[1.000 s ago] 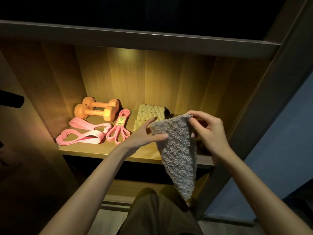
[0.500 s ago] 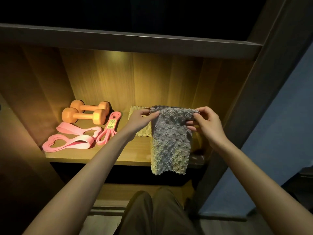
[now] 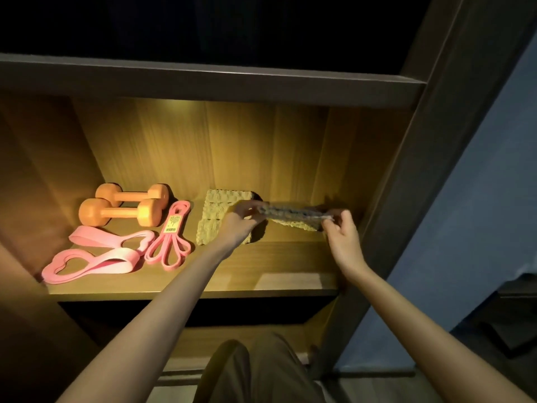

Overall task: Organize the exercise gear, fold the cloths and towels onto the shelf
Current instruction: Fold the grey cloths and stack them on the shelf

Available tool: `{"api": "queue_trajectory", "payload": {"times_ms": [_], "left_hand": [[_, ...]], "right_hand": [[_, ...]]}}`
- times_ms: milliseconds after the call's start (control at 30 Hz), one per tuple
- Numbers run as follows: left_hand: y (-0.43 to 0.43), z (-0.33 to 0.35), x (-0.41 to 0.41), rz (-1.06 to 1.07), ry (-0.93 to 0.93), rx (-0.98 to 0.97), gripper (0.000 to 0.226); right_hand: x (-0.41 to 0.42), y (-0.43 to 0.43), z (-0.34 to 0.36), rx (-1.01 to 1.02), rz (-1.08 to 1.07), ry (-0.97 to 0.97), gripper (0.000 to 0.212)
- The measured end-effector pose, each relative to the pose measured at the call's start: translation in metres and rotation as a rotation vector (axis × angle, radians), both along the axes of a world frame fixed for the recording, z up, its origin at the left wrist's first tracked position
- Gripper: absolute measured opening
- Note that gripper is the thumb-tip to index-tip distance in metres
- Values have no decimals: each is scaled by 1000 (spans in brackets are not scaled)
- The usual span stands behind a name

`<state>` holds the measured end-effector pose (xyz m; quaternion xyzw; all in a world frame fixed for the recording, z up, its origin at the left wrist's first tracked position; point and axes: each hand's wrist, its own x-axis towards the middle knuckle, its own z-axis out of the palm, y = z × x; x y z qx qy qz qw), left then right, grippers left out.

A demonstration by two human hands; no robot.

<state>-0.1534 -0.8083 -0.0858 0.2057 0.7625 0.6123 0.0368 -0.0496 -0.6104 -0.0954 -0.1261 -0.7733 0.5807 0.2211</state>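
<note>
The gray towel (image 3: 293, 212) is smeared by motion, so its folds and edges are hard to make out. It hangs stretched flat between both hands over the right half of the shelf (image 3: 261, 257), just right of the folded stack of yellowish cloths (image 3: 216, 210). I cannot tell whether it touches the board. The left grip (image 3: 239, 225) pinches its left end and covers the stack's right front corner. The right grip (image 3: 344, 235) pinches the right end, which is hidden behind the fingers. A yellow tag (image 3: 173, 223) on the thin pink band (image 3: 181, 205) carries a barcode, and its print is too small to read. The compartments above and below are lost in shadow.
</note>
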Motion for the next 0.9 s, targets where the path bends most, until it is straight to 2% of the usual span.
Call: {"api": "queue_trajectory", "payload": {"times_ms": [133,267,367,600,700,800,900], "left_hand": [[-17,-50,16,-102,104,-297,17],[-37,-82,37,-229,71,-393,17],[-46,-95,44,-260,74,-461,15],[-40,-107,48,-173,86,-457,28],[-35,-105,46,-144,96,-416,24],[-34,-102,49,-266,52,-301,8],[-40,-109,56,-410,163,-452,2]], "right_hand": [[28,-6,-58,58,50,-136,11],[51,-11,-93,185,114,-270,11],[61,-12,-102,243,146,-296,15],[65,-13,-102,285,154,-198,21],[61,-9,-99,254,187,-129,21],[58,-4,-99,278,239,-104,18],[58,3,-105,347,295,-193,18]]}}
